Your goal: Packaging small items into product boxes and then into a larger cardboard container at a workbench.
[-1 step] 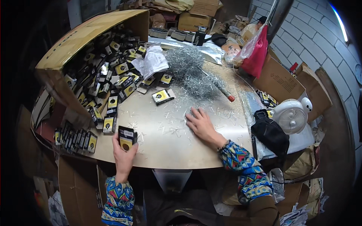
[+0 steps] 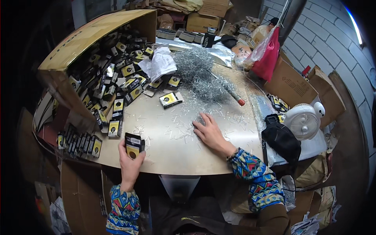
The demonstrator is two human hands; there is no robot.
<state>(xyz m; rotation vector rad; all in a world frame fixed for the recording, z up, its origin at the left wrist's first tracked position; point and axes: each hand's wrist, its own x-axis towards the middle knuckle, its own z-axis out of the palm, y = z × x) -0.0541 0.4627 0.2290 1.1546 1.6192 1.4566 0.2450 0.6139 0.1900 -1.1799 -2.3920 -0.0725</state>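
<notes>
Near the table's front left, my left hand (image 2: 131, 166) is closed around a small black-and-yellow box (image 2: 133, 148), its thumb and fingers on opposite sides. A pale label shows on the box's upper part. My right hand (image 2: 211, 135) rests on the table among loose thin silvery metal pins (image 2: 178, 131), its fingers slightly bent and apart. Whether any pins lie under its fingertips is hidden. Beyond it rises a tangled heap of the same pins (image 2: 196, 66), with a red-tipped rod (image 2: 240, 102) sticking out. A similar box (image 2: 171, 100) lies between the heap and my left hand.
A large tipped carton (image 2: 55, 74) at the left spills many small boxes (image 2: 127, 70) onto the table. More boxes stand in a row (image 2: 80, 145) at the left edge. To the right are a white fan (image 2: 303, 123), a black bag (image 2: 280, 139) and a pink bag (image 2: 267, 58).
My right hand's fingers have drawn slightly closer together over the loose pins. My left hand keeps the box in about the same place; the whole view has shifted a little.
</notes>
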